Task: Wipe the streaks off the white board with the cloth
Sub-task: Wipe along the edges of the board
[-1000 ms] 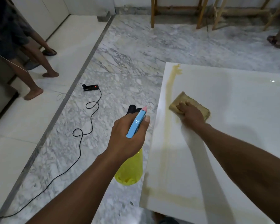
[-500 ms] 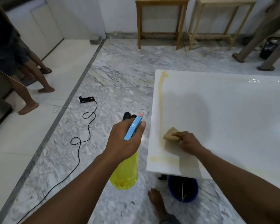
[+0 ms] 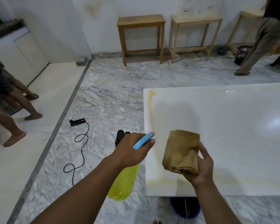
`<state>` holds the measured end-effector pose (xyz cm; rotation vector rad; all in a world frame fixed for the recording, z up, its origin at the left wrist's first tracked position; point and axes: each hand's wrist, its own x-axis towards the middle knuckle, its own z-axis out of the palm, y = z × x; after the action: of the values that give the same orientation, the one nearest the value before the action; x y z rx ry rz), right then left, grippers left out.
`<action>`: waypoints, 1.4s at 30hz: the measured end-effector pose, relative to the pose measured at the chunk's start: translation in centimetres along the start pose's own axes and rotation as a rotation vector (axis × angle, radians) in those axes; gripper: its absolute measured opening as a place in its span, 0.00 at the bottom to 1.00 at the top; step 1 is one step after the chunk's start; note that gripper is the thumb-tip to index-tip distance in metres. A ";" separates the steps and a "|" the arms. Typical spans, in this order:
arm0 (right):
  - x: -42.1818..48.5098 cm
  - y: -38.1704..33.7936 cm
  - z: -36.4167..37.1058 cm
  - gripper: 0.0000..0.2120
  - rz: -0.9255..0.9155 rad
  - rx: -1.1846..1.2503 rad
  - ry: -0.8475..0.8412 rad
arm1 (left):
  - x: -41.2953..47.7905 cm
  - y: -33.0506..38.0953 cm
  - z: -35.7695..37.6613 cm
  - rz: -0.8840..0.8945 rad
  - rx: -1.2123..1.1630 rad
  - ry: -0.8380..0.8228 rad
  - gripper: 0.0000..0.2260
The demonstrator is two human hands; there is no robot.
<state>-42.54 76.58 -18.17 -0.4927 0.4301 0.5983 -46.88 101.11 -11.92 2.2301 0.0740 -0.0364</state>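
The white board (image 3: pixel 233 136) lies flat in front of me, with a yellowish streak (image 3: pixel 151 113) running down its left edge and another along its near edge. My right hand (image 3: pixel 199 167) holds the folded brown cloth (image 3: pixel 182 151) lifted above the board's near left corner, palm turned up. My left hand (image 3: pixel 132 151) grips a yellow spray bottle (image 3: pixel 124 183) with a blue trigger, held just left of the board over the floor.
A blue bucket (image 3: pixel 185 207) sits under the board's near edge. A black power strip (image 3: pixel 77 122) and its cable lie on the marble floor to the left. People stand at the far left and far right. Wooden stools (image 3: pixel 141 36) line the back wall.
My right hand dragged the cloth down the left streak toward me, then lifted it off the board and turned it palm up. The view tilted upward. The left hand kept the bottle.
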 end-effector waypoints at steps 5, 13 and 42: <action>4.2 -4.2 5.5 0.29 0.098 -0.245 0.015 | 3.7 1.0 0.0 0.028 0.100 -0.116 0.30; 6.6 -8.0 9.0 0.26 0.026 -0.380 0.052 | 9.2 2.9 0.4 0.134 0.446 -0.198 0.24; 55.7 -7.6 16.4 0.32 -0.330 -2.359 0.438 | 41.6 -21.2 -12.1 0.102 -0.007 -0.106 0.17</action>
<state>7.62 103.76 -31.26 -2.9018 -0.2007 0.4021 -6.78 125.36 -23.37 2.2183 -0.0979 -0.0984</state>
